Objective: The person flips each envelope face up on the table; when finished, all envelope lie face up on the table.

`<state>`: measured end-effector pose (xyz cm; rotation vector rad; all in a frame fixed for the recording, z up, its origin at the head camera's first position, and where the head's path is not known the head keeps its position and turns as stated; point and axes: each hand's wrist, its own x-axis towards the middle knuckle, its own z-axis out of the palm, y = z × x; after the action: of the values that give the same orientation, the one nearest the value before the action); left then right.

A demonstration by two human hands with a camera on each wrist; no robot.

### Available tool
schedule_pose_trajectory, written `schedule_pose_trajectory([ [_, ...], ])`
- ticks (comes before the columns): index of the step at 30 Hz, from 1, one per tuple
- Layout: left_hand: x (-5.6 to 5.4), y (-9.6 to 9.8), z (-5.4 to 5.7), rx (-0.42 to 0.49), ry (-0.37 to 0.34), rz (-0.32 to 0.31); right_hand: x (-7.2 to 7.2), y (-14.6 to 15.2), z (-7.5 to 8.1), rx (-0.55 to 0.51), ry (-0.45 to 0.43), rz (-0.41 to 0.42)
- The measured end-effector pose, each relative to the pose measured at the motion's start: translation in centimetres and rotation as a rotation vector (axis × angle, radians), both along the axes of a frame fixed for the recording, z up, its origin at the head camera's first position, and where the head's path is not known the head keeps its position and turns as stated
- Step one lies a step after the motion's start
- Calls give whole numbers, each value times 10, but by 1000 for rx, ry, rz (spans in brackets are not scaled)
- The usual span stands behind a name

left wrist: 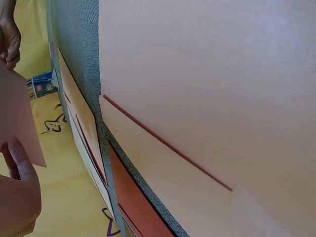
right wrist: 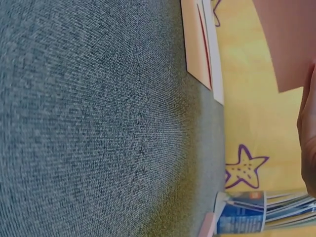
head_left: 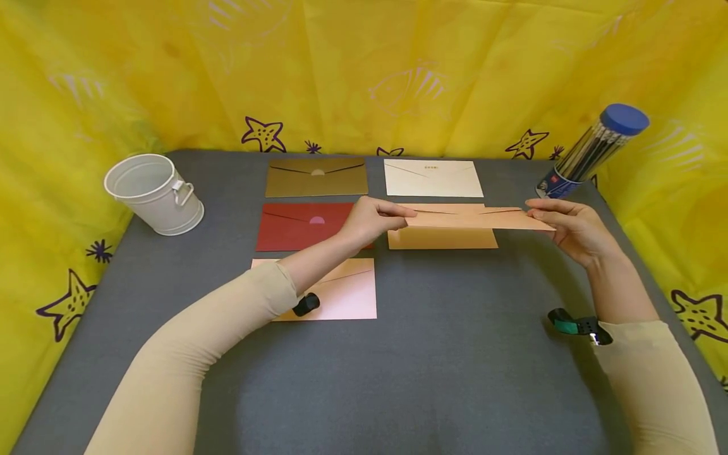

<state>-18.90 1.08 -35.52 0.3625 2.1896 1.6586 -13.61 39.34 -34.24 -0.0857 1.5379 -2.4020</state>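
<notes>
Both hands hold a peach envelope (head_left: 469, 220) above the table, tilted so that it looks narrow in the head view. My left hand (head_left: 370, 222) pinches its left end between thumb and fingers. At its right end, my right hand (head_left: 582, 232) pinches the corner. Under it lies another peach-orange envelope (head_left: 443, 240), partly covered. A red envelope (head_left: 296, 227) lies beneath the left hand, and a pale pink envelope (head_left: 347, 297) lies under the left forearm. In the left wrist view, the held envelope (left wrist: 17, 118) shows a plain pinkish face.
A gold envelope (head_left: 315, 180) and a white envelope (head_left: 435, 180) form the back row. A white bucket (head_left: 153, 196) stands at the left. Behind the right hand stands a blue-lidded tub of pencils (head_left: 591, 151). Yellow cloth (head_left: 341, 69) hangs around the grey table (head_left: 409, 385).
</notes>
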Motion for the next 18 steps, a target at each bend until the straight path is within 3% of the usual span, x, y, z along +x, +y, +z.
schedule_pose_trajectory([
  [6, -1, -3, -3, 45, -58, 26, 0, -4, -1, 210, -29, -65],
  [9, 0, -4, -8, 66, -85, 46, -2, -8, -3, 407, -50, -69],
  [12, 0, -5, -11, 55, -117, 44, -4, -12, -5, 596, -79, -19],
  [15, 0, -9, -13, 36, -164, -24, -3, -13, -8, 728, -79, 48],
  [18, 0, -12, -15, -9, -194, -122, 0, -12, -11, 789, -55, 137],
])
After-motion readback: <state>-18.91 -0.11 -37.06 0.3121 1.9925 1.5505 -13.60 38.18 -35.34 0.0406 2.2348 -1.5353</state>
